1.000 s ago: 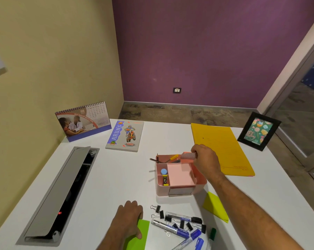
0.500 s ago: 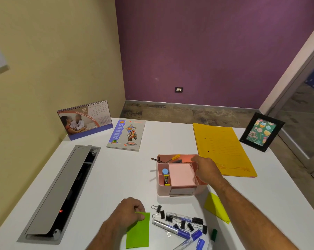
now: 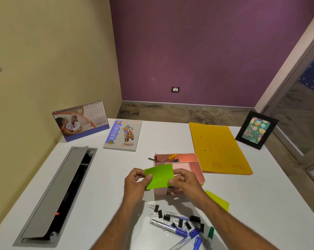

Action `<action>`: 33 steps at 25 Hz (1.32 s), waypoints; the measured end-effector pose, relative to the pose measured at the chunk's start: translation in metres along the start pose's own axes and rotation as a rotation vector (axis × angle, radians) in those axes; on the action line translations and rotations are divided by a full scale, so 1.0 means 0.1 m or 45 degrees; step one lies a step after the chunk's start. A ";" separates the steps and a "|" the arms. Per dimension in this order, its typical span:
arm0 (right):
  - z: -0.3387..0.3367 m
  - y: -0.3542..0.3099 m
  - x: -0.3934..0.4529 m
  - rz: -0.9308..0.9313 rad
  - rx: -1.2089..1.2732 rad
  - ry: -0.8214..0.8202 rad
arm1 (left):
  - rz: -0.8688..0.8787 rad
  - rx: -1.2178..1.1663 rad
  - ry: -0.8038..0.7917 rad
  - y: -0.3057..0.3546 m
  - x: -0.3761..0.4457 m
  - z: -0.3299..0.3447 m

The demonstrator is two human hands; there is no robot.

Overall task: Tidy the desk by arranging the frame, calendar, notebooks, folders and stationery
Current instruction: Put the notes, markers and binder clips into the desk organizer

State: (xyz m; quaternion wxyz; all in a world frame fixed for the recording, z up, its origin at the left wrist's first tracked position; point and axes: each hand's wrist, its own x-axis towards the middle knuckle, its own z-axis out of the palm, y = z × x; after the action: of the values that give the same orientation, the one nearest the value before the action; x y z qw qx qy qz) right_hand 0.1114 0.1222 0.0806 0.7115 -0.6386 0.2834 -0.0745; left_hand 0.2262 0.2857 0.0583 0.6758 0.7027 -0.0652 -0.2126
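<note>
Just below the middle of the picture, both hands hold a green sticky pad (image 3: 159, 175) above the white worktop (image 3: 107, 177). The left hand (image 3: 137, 184) pinches the pad's left edge, thumb on top; the right hand (image 3: 186, 183) pinches the right edge the same way. The pad sits between the two grips, tilted toward the camera, in front of the pink organizer tray (image 3: 197, 166), hiding part of it. A pencil (image 3: 153, 160) and a yellow-handled tool (image 3: 171, 156) stick out of the tray's far compartment.

Lower right of the hands, a yellow sticky pad (image 3: 218, 200) lies flat on the worktop. Near the bottom edge lie several markers (image 3: 169, 228) mixed with black binder clips (image 3: 179, 221).

In the upper left stands a desk calendar (image 3: 80, 121), with a notebook (image 3: 123, 135) lying just right of it. Toward the upper right lie yellow folders (image 3: 219, 148), and right of them a black photo frame (image 3: 255, 130) stands at the worktop's corner. A grey cable hatch (image 3: 53, 192) is set into the worktop at the left.
</note>
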 end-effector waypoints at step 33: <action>-1.39 0.04 0.47 -0.299 -1.114 0.492 | 0.430 1.209 -0.682 -0.41 -0.45 1.52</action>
State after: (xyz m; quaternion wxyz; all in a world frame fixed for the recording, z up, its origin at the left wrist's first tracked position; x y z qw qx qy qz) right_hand 0.0799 -0.0199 0.0590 0.2978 -0.8797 0.3410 -0.1452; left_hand 0.1189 0.1659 0.0286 0.2704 0.8307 -0.4341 -0.2198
